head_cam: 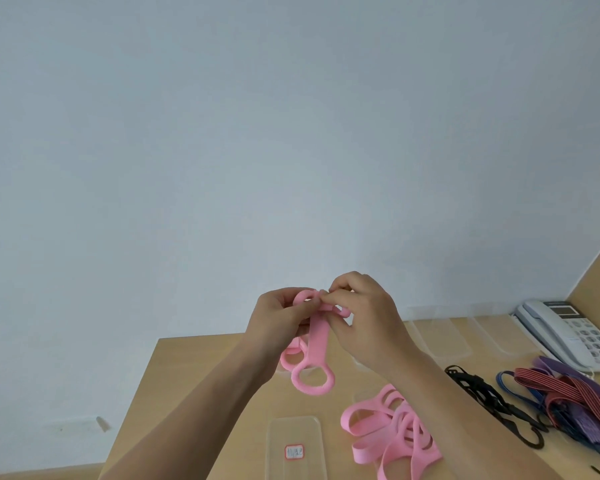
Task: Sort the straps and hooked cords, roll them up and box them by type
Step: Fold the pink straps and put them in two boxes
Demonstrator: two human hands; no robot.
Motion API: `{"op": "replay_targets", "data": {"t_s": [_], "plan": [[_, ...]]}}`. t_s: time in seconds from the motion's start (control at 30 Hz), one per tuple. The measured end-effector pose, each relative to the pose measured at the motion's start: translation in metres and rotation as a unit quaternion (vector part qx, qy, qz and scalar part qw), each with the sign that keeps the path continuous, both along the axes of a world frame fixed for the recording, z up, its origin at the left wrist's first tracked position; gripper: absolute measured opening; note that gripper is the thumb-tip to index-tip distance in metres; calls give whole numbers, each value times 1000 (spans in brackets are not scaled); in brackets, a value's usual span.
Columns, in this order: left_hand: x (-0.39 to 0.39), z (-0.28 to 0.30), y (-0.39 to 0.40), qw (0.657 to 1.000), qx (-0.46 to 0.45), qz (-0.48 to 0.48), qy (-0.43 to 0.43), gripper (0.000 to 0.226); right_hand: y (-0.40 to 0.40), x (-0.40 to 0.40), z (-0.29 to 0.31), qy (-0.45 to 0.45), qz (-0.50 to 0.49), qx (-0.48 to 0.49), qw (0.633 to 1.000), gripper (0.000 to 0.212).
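A pink strap point(314, 344) hangs in the air above the wooden table point(194, 382), pinched at its top by the left hand point(280, 322) and right hand point(362, 315) (both curled on it). More pink straps point(392, 434) lie beside a clear box point(295, 445).

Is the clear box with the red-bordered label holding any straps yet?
Empty as far as visible: the clear box shows only its label and the table through it. The loose pink straps lie beside it.
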State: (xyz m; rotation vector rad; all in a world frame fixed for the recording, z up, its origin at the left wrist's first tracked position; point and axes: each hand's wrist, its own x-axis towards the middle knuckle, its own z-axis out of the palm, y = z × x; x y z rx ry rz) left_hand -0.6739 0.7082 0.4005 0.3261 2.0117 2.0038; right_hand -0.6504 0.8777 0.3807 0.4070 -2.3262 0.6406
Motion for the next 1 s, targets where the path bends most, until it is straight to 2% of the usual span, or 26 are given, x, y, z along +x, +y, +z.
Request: {"op": "replay_targets", "data": {"t_s": [0.13,0.2,0.33,0.5,0.67,0.77,1.0], "plan": [[-2,-3,-1,1000,4,-1,13,15,-2,1,0,-11,8,-15,1000,12],[-2,-4,0,1000,-3,-2,22,19,-2,0,1,-29,11,-55,998,14],[-3,-10,4,1000,-12,6,26,12,-3,-3,7,-102,-4,-165,981,8],[-4,-11,4,999,-25,5,27,20,0,-4,9,-185,-9,-195,963,2],[-4,-11,5,1000,-22,1,-8,43,0,-3,10,-195,-20,-208,958,13],[-4,-11,5,999,-35,-3,-31,36,2,-3,10,-198,-35,-213,956,21],[1,-11,8,998,-31,0,-56,26,0,-4,7,-171,-40,-212,961,19]]}}
